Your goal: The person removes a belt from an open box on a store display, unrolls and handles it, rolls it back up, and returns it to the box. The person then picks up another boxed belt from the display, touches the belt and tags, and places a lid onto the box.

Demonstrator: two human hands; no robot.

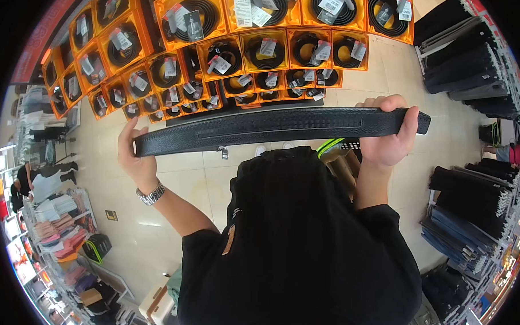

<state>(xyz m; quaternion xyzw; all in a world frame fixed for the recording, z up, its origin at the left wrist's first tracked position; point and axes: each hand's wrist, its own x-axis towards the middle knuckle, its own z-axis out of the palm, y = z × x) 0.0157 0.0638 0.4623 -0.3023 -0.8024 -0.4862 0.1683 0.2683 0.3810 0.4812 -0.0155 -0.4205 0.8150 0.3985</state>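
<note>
A black leather belt is stretched out level in front of my chest, with a ridged strip along its middle. My left hand, with a metal watch on the wrist, is closed round the belt's left end. On the other side, my right hand grips it near the right end, thumb and fingers pressed on the strap, and a short tip sticks out past them. A small dark tag shows just below the strap; what it is attached to is unclear.
Ahead, orange boxes hold coiled black belts with tags. Racks of dark trousers and jeans line the right. Folded clothes and a dark basket stand left. Beside my body is a green-rimmed basket. Pale tiles cover the floor.
</note>
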